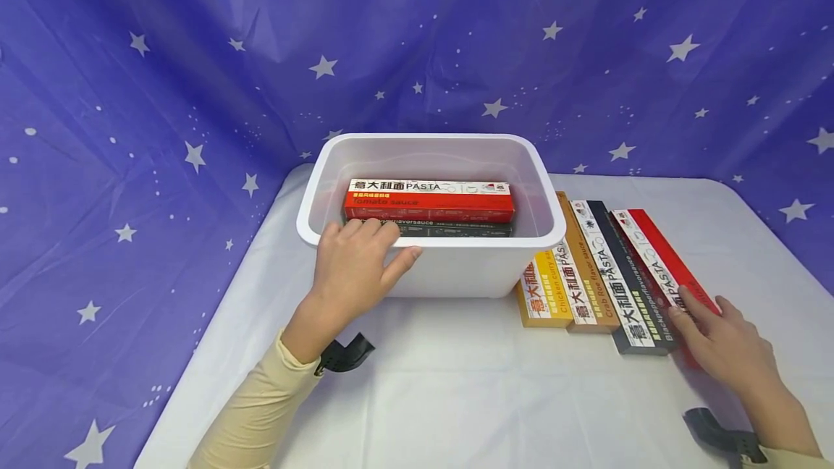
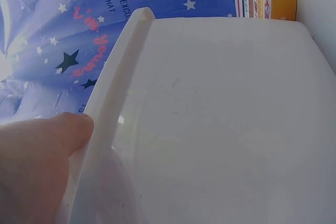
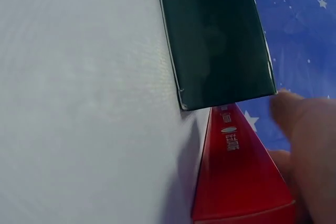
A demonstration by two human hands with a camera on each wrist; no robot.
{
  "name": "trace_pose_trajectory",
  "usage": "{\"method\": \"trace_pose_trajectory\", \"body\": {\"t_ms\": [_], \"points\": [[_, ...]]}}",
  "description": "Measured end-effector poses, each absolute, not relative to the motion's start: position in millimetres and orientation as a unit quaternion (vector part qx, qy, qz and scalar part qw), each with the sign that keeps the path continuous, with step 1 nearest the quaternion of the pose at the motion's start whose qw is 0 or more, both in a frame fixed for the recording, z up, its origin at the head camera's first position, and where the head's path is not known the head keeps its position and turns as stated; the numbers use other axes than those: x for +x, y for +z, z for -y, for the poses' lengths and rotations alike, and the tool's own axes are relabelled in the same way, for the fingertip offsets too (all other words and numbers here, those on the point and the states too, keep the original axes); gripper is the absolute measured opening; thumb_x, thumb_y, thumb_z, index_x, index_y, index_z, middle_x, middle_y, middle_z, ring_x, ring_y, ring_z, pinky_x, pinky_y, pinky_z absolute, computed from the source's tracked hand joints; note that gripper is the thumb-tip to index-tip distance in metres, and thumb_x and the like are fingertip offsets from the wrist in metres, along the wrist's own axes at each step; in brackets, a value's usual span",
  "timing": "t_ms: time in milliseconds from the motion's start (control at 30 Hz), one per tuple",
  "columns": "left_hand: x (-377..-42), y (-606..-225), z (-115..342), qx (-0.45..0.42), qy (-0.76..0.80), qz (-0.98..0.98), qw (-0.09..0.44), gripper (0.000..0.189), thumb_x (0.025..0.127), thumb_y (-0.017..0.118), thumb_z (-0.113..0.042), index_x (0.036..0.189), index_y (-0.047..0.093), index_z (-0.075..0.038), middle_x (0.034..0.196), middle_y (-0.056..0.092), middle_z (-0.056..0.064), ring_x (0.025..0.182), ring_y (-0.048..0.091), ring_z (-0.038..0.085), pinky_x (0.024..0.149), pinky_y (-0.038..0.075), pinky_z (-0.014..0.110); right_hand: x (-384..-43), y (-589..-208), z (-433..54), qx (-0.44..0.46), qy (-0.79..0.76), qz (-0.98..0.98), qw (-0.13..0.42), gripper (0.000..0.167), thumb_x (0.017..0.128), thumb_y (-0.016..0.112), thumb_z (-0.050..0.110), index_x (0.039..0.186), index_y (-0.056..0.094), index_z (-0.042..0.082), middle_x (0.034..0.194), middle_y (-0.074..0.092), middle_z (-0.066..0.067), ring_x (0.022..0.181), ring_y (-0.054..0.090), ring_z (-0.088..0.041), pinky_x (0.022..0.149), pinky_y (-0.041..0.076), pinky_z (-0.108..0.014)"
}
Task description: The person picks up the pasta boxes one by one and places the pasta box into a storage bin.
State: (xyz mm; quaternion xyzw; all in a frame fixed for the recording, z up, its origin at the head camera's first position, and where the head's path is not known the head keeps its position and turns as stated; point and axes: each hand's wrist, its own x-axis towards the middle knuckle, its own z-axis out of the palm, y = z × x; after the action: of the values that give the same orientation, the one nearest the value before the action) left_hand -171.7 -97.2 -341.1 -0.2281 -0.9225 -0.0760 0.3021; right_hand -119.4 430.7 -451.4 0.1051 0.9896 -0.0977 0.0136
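My left hand (image 1: 355,266) grips the near rim of a white plastic bin (image 1: 456,266), fingers over the edge and thumb along the outside. Inside the bin lies a red tomato sauce pasta box (image 1: 430,201), with a dark pasta box (image 1: 449,230) in front of it. At the right, my right hand (image 1: 733,346) holds another red pasta box (image 1: 664,252) near its close end, which the hand partly covers. That box lies beside a black pepper pasta box (image 1: 628,273); in the right wrist view, the dark box's end (image 3: 220,40) stands near the red box (image 3: 236,177).
Left of the black pepper box are a brown crab roe pasta box (image 1: 589,288) and a yellow chicken curry pasta box (image 1: 547,295), beside the bin. A white cloth (image 1: 482,382) covers the table. A blue starry curtain (image 1: 417,42) hangs behind.
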Motion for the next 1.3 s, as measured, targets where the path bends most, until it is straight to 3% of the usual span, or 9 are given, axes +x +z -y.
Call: {"method": "trace_pose_trajectory", "body": {"t_ms": [133, 267, 467, 533, 700, 900, 1133, 1300], "points": [[-172, -342, 98, -0.227, -0.075, 0.922, 0.306, 0.041, 0.095, 0.062, -0.052, 0.081, 0.060, -0.014, 0.076, 0.064, 0.006, 0.075, 0.065, 0.028, 0.066, 0.042, 0.044, -119, -453, -432, 0.102, -0.076, -0.992, 0.008, 0.087, 0.098, 0.048, 0.063, 0.160, 0.016, 0.010, 0.139, 0.025, -0.052, 0.110, 0.038, -0.076, 0.082, 0.039, -0.083], [-173, -342, 98, -0.227, -0.074, 0.922, 0.306, 0.041, 0.095, 0.063, -0.053, 0.082, 0.060, -0.014, 0.076, 0.064, 0.005, 0.075, 0.065, 0.028, 0.067, 0.043, 0.044, -117, -454, -432, 0.109, -0.066, -0.992, 0.001, 0.087, 0.098, 0.056, 0.054, 0.161, 0.014, 0.012, 0.139, 0.024, -0.051, 0.108, 0.039, -0.077, 0.080, 0.039, -0.081], [-173, -342, 98, -0.228, -0.075, 0.921, 0.306, 0.041, 0.095, 0.063, -0.052, 0.083, 0.060, -0.014, 0.077, 0.064, 0.006, 0.076, 0.065, 0.029, 0.068, 0.043, 0.045, -114, -458, -432, 0.146, -0.074, -0.986, -0.025, 0.078, 0.101, 0.056, 0.036, 0.161, 0.012, 0.014, 0.145, 0.014, -0.049, 0.119, 0.029, -0.077, 0.093, 0.027, -0.082], [-173, -342, 98, -0.228, -0.075, 0.921, 0.307, 0.041, 0.095, 0.063, -0.052, 0.082, 0.060, -0.014, 0.076, 0.064, 0.006, 0.075, 0.064, 0.029, 0.068, 0.043, 0.044, -114, -461, -432, 0.152, -0.082, -0.984, -0.030, 0.078, 0.101, 0.055, 0.038, 0.162, 0.010, 0.015, 0.146, 0.012, -0.050, 0.122, 0.025, -0.076, 0.095, 0.024, -0.082], [-173, -343, 98, -0.229, -0.076, 0.920, 0.308, 0.041, 0.095, 0.062, -0.052, 0.082, 0.059, -0.013, 0.076, 0.064, 0.005, 0.075, 0.064, 0.028, 0.068, 0.043, 0.044, -117, -465, -436, 0.174, -0.061, -0.982, -0.034, 0.087, 0.098, 0.057, 0.045, 0.162, 0.006, 0.014, 0.141, 0.017, -0.052, 0.115, 0.031, -0.076, 0.090, 0.030, -0.081], [-173, -342, 98, -0.232, -0.075, 0.919, 0.311, 0.041, 0.095, 0.063, -0.052, 0.081, 0.059, -0.014, 0.075, 0.063, 0.005, 0.073, 0.063, 0.027, 0.068, 0.043, 0.044, -119, -466, -437, 0.196, -0.042, -0.980, -0.019, 0.094, 0.093, 0.063, 0.037, 0.161, 0.003, 0.011, 0.134, 0.021, -0.050, 0.108, 0.035, -0.071, 0.088, 0.034, -0.078], [-172, -340, 98, -0.231, -0.076, 0.919, 0.309, 0.041, 0.095, 0.063, -0.053, 0.081, 0.059, -0.014, 0.074, 0.062, 0.005, 0.072, 0.062, 0.027, 0.066, 0.041, 0.043, -120, -461, -434, 0.208, -0.062, -0.976, -0.014, 0.091, 0.097, 0.059, 0.044, 0.161, 0.002, 0.013, 0.137, 0.018, -0.051, 0.114, 0.030, -0.074, 0.091, 0.028, -0.082], [-172, -341, 98, -0.231, -0.075, 0.921, 0.304, 0.041, 0.095, 0.063, -0.053, 0.083, 0.060, -0.014, 0.075, 0.063, 0.004, 0.073, 0.062, 0.026, 0.068, 0.043, 0.044, -120, -462, -434, 0.214, -0.046, -0.976, -0.011, 0.093, 0.096, 0.062, 0.044, 0.160, 0.001, 0.013, 0.126, 0.026, -0.051, 0.108, 0.036, -0.068, 0.087, 0.035, -0.078]]}}
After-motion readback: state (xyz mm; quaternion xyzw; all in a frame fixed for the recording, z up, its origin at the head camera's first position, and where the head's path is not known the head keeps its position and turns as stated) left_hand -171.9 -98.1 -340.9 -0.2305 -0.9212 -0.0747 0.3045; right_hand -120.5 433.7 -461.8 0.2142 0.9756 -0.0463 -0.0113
